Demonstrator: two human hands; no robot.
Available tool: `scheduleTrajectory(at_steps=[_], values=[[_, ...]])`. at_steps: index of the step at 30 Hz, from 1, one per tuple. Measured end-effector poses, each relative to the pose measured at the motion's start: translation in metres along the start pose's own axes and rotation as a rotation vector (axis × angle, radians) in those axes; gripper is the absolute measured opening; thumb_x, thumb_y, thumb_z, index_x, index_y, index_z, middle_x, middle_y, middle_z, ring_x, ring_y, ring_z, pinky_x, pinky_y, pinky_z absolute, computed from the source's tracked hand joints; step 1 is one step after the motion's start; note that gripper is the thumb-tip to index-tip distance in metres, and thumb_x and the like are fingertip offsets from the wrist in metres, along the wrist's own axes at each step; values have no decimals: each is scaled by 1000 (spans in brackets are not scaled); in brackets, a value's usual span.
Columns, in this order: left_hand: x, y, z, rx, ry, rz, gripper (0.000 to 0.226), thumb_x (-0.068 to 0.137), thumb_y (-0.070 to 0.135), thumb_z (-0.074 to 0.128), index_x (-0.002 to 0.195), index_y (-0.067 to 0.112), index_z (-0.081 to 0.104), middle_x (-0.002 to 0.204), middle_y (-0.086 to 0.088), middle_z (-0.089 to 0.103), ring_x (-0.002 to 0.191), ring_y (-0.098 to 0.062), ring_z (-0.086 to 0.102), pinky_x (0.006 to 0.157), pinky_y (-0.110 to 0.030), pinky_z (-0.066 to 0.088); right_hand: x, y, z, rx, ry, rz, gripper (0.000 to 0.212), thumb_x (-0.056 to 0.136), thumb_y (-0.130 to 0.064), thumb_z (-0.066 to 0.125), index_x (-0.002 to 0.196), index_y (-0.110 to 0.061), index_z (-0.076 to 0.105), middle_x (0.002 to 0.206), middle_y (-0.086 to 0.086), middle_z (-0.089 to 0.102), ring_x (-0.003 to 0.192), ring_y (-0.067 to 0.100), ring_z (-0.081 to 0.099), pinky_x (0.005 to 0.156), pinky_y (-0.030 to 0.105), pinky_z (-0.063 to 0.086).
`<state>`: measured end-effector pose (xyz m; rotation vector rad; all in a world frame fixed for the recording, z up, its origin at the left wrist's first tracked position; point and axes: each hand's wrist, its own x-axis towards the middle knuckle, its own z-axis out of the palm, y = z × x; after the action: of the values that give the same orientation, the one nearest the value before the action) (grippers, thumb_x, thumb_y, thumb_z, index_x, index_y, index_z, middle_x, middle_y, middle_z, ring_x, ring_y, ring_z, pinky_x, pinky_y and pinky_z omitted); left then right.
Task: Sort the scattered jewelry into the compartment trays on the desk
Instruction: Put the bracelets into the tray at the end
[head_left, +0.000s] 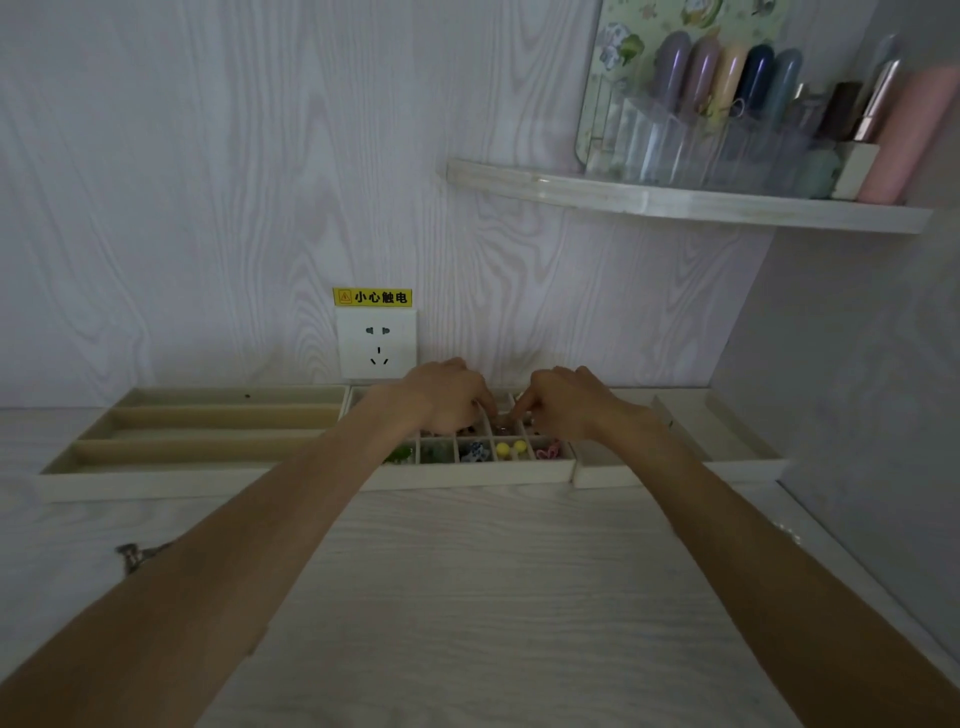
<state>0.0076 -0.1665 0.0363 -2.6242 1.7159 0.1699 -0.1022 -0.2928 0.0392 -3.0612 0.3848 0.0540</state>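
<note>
Jewelry piece (503, 419) over grid tray (470, 474), pinched between left grip (451, 399) and right grip (558, 397)

left hand (445, 397) hides the middle tray's (467, 470) far compartments.

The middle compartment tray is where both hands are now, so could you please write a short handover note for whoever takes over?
Left hand and right hand: both curled over the cream grid-compartment tray, fingertips meeting over a middle cell; what they pinch is too small to tell.
Done: yellow bead earrings, a pink piece and others fill the front cells.
Left: a grey metal piece lies on the white desk; the long-slot tray looks unfilled.
</note>
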Motion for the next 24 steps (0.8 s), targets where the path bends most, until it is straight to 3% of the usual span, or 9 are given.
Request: scheduleTrajectory(at_steps=[2,4,6,8,13,19,24], values=[[-7,1,-7,-40,20,-4,41,93,14,43,126,33,59,134,-1,52,123,-20,40,100,-39,40,-9,10,-10,135,1,9,35,92,-10,48,116,-29,66,118,1,62,105,16,55,89,24,38],[-15,5,-15,-107,55,5,35,94,18,46,123,33,60,133,1,52,122,-17,42,99,-37,40,-30,29,-22,271,19,14,31,90,-11,56,115,-27,66,102,0,62,90,11,57,82,19,45],[-23,15,-23,-189,77,33,29,96,22,48,119,32,62,133,4,53,121,-14,46,100,-34,41,-57,53,-30,310,7,24,27,88,-15,62,111,-26,67,87,-8,56,72,1,50,67,7,38],[-28,36,-31,-238,83,68,27,97,23,48,118,31,63,130,7,56,116,-12,52,98,-32,43,-90,76,-35,292,-11,74,23,87,-16,64,107,-27,68,84,-10,55,66,-2,48,61,3,37],[-23,97,-30,-316,66,174,26,96,26,49,115,33,66,121,14,62,99,-4,57,87,-23,46,-144,105,-28,269,-85,198,19,88,-17,62,104,-26,68,90,-5,58,81,4,53,67,3,38],[-3,157,2,-354,63,168,26,93,33,55,110,23,71,118,5,67,109,-15,61,94,-31,49,-173,114,-9,285,-92,337,26,92,-27,56,118,-25,62,116,-3,56,95,8,51,82,14,38],[8,180,27,-338,18,185,25,93,36,53,113,33,68,123,9,64,111,-16,60,95,-31,47,-185,122,8,175,-53,429,32,92,-17,52,123,-25,58,127,1,56,107,15,55,88,21,42]])
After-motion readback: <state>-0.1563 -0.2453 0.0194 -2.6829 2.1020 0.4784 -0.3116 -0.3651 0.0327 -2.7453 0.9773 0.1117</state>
